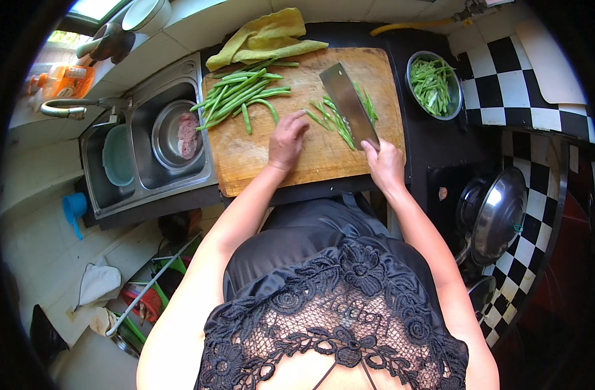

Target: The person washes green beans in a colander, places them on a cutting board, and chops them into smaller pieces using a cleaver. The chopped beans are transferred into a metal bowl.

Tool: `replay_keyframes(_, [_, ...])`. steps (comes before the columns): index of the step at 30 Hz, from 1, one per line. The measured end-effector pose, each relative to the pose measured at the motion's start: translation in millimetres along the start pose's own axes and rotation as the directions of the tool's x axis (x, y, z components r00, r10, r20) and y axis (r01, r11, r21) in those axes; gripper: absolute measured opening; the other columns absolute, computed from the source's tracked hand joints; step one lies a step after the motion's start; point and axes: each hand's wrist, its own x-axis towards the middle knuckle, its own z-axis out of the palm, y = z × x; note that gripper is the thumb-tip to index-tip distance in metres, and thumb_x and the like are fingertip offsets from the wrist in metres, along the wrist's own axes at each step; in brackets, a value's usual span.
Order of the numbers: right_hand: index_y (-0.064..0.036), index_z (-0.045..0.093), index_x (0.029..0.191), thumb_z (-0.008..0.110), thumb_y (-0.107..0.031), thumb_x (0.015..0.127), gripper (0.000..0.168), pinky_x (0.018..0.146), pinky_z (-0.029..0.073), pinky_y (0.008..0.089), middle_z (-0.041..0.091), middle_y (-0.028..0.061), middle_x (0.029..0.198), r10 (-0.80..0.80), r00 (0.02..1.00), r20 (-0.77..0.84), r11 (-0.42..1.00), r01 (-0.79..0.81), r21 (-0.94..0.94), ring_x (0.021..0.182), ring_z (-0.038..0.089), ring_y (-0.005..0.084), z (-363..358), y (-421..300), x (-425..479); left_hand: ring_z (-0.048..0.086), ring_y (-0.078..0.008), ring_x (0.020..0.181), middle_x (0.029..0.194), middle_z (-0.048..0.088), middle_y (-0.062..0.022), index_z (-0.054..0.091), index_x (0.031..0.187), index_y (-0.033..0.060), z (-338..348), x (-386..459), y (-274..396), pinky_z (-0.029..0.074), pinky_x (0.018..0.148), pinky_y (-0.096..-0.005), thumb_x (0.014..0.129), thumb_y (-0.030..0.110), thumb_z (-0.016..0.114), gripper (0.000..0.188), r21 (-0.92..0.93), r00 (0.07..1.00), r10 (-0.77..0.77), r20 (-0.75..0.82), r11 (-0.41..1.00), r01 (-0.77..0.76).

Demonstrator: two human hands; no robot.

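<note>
A wooden cutting board (258, 163) lies on the dark counter in front of me. My right hand (387, 163) grips the handle of a cleaver (344, 95), its broad blade over the right half of the board. Sliced green beans (337, 122) lie on both sides of the blade, and some bits cling to it. Left of them, my left hand (288, 139) hovers low over the wood, fingers loosely curled and close to a cut piece; nothing shows in its grasp. Whole green beans (241, 95) form a pile on the board's upper left.
A metal bowl (458, 105) of sliced beans stands right of the board. Along the back edge rests a yellow cloth (266, 41). The sink (144, 161) at left holds a metal basin (163, 153) with raw meat (187, 135). A lidded pan (500, 217) sits at right.
</note>
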Motion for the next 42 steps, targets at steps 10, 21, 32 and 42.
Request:
replay_keyframes(10, [-0.006,0.074,0.101,0.066,-0.029,0.092,0.026,0.075,0.054,0.051,0.07,0.0238,0.088,-0.023,0.966,0.257,0.991,0.056,-0.123,0.085,0.068,0.0444,12,9,-32,0.062,-0.032,0.097,0.101,0.064,-0.0107,0.066,0.1,0.0072,-89,-16,-42,0.049,0.083,-0.0422,0.085,0.008,0.072,0.015,0.288,0.936,-0.3,-0.183,0.894,0.343])
replay_keyframes(21, [-0.004,0.074,0.103,0.068,-0.028,0.092,0.027,0.077,0.053,0.0479,0.07,0.0244,0.091,-0.042,0.997,0.065,0.998,0.045,-0.037,0.088,0.068,0.0432,0,23,-9,0.067,-0.0253,0.075,0.086,0.068,-0.0093,0.065,0.103,0.0059,-74,4,-50,0.053,0.069,-0.0393,0.082,0.017,0.079,0.028,0.291,0.833,-0.526,-0.171,0.781,0.553])
replay_keyframes(32, [-0.004,0.073,0.098,0.067,-0.028,0.092,0.025,0.074,0.052,0.0488,0.069,0.0241,0.087,0.048,0.989,0.136,0.996,-0.037,-0.082,0.086,0.068,0.0434,-2,31,-22,0.067,-0.0279,0.087,0.094,0.072,-0.0114,0.069,0.103,0.0045,-55,-8,22,0.054,0.08,-0.0403,0.088,0.005,0.068,0.016,0.006,0.924,-0.375,0.074,0.927,0.375])
replay_keyframes(42, [-0.004,0.07,0.094,0.068,-0.027,0.092,0.023,0.068,0.052,0.0456,0.067,0.023,0.083,0.023,0.998,0.06,0.999,-0.021,-0.044,0.082,0.067,0.0437,-15,27,-32,0.062,-0.0213,0.093,0.093,0.064,-0.0001,0.074,0.092,0.0171,6,6,14,0.05,0.08,-0.0355,0.077,0.01,0.067,0.018,0.208,0.958,0.176,0.226,0.952,-0.224])
